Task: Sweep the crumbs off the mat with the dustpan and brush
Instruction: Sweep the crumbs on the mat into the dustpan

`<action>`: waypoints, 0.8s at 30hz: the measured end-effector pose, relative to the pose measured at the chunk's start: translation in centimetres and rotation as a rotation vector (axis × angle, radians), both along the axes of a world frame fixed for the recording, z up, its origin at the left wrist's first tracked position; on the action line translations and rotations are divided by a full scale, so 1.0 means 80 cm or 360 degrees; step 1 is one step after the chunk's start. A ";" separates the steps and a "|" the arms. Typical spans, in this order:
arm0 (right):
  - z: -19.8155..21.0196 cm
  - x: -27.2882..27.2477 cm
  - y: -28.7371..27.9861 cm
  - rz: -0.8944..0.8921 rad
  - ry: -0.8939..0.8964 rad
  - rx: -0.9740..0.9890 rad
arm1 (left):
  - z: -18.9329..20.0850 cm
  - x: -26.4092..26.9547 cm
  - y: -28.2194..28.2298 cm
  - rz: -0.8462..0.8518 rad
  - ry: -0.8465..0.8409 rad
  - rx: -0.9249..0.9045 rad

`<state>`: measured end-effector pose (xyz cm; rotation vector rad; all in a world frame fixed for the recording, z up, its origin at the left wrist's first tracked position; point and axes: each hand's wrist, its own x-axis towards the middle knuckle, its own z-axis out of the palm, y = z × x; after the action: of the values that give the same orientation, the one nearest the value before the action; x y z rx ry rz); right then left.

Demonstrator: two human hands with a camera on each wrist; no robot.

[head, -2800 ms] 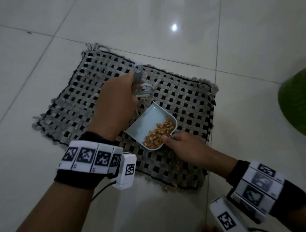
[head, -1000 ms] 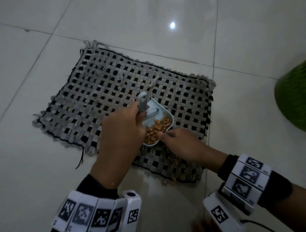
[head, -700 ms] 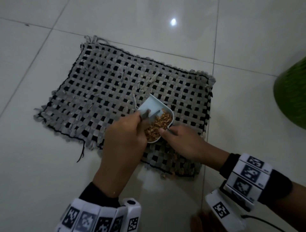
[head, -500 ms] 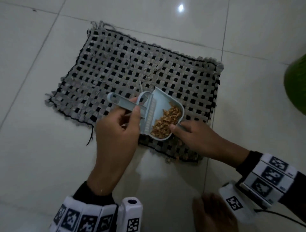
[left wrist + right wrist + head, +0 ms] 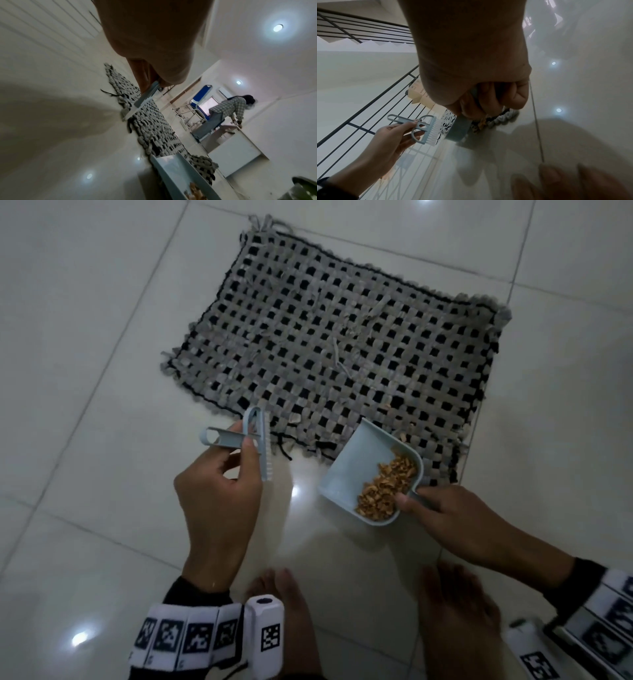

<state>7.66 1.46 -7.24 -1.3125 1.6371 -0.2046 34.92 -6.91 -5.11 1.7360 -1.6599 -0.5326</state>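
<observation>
Both tools came off the mat [image 5: 329, 344]: left hand [image 5: 219, 491] pinches the brush [image 5: 255, 445] at 9 o'clock, right hand [image 5: 442, 510] grips the dustpan [image 5: 356, 470], crumbs [image 5: 387, 487] inside. Tilt it, they'll spill on the tiles.

The mat [image 5: 329, 350] is a rectangular weave of grey strips over black, with frayed edges, lying flat on the pale tiled floor [image 5: 85, 371]. The dustpan [image 5: 352, 470] is small and pale blue, tilted over the mat's near edge and partly over the floor, with a heap of golden-brown crumbs [image 5: 387, 486] in its handle end. A few crumbs [image 5: 403, 436] lie on the mat just beside it. The brush [image 5: 255, 440], pale blue with short white bristles and a slotted handle, sits apart to the dustpan's left, above the floor.
</observation>
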 end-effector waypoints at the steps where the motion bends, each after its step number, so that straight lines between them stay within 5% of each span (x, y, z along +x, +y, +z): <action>1: -0.001 0.003 -0.002 0.0002 -0.0006 -0.0016 | 0.000 0.003 0.000 0.0036 0.0005 -0.0007; 10: 0.010 -0.013 -0.016 -0.0223 -0.0062 -0.0100 | 0.014 0.009 -0.017 0.0204 0.0182 -0.0071; 24: 0.025 -0.108 0.072 -0.0716 -0.0038 0.0124 | 0.001 -0.147 -0.040 -0.0875 0.0062 0.0043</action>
<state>-0.95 7.21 -5.25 -0.8655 1.8837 -0.4192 23.14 -10.11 -5.04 1.2609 -2.1112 -0.8311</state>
